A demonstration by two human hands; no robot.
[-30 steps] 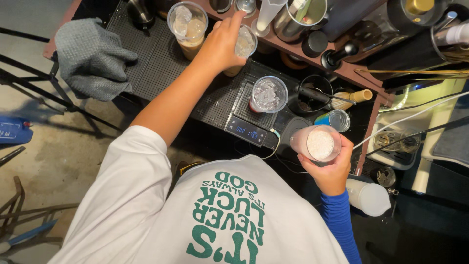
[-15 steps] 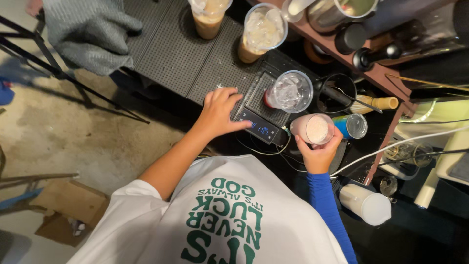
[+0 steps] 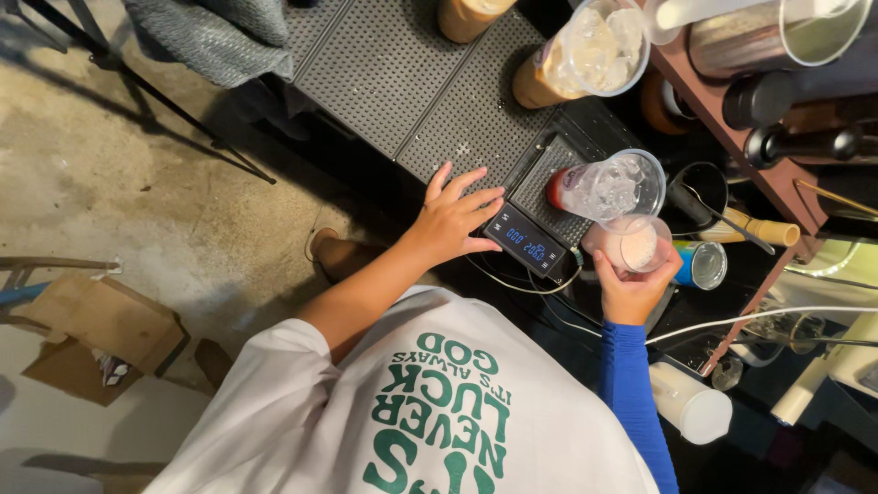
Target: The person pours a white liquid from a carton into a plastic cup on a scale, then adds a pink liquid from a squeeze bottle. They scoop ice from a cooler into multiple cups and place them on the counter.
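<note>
Seen from above, the left hand (image 3: pixel 455 220) is pressing spread fingers beside a digital scale (image 3: pixel 540 220) while the right hand (image 3: pixel 636 284) is wrapping a light, squeezable plastic cup (image 3: pixel 634 245) just right of it, best gripped mid-wall

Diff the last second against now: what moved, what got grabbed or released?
The left hand let go of the iced drink at the back of the mat and came back to the scale, fingers now at its button panel. The right hand kept hold of the cup of white liquid and brought it up beside the ice cup. The ice cup stayed on the scale.
</note>
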